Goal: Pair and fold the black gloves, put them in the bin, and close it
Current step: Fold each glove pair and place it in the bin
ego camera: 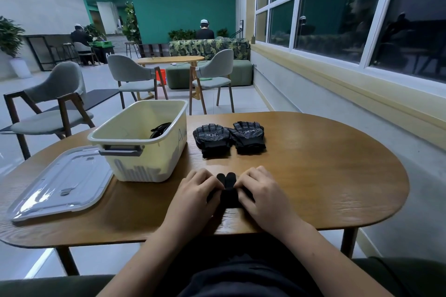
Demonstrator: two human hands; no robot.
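Pinching a stacked pair of black fabric gloves from both sides, the left hand and right hand probably squared them for folding beside the open cream plastic bin.

The left hand and right hand cover most of the black glove between them. Only two fingertips and a middle strip show (one glove or a stacked pair, I cannot tell). The bin wall hides all but a corner of a black item inside. Lettering on the near glove pile and far glove pile is too small to read.
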